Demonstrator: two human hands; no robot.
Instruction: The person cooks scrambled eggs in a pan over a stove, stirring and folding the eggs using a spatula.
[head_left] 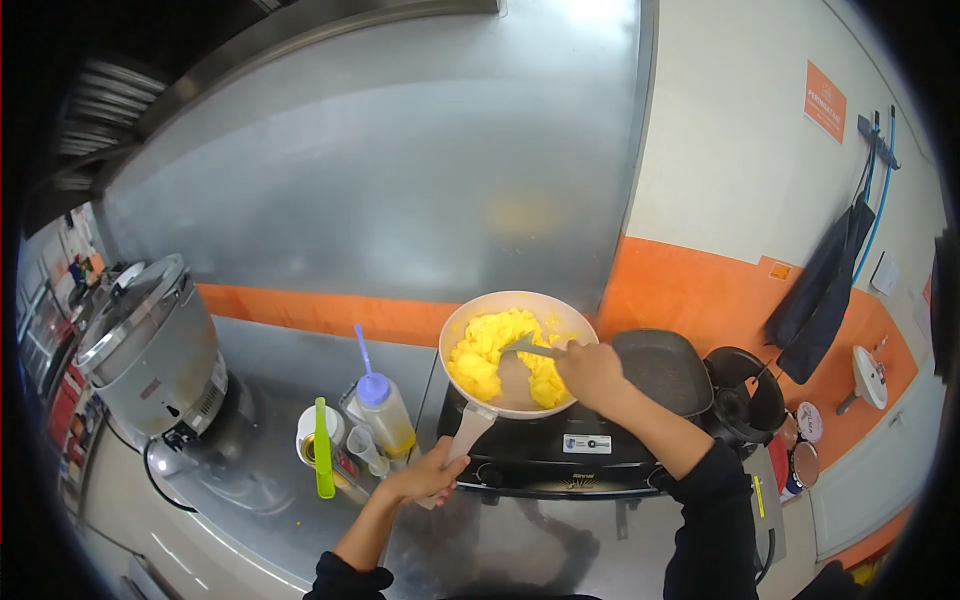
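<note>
A light-coloured frying pan (452, 397) rests on the black gas stove (520, 440), filled with yellow scrambled eggs (490, 345). My left hand (428, 474) is wrapped round the pan's pale handle (471, 432), in front of the stove. Over the pan's right rim, my right hand (590, 375) grips a grey spatula (530, 347). Its blade reaches in among the eggs near the middle of the pan, where part of the pan's bottom shows.
Left of the stove stand a squeeze bottle (385, 410) with yellow liquid, a tub bearing a green-handled tool (322, 450), and a large rice cooker (150, 345). A dark square pan (660, 370) and black pots (745, 385) are at right. A metal panel (400, 170) rises behind.
</note>
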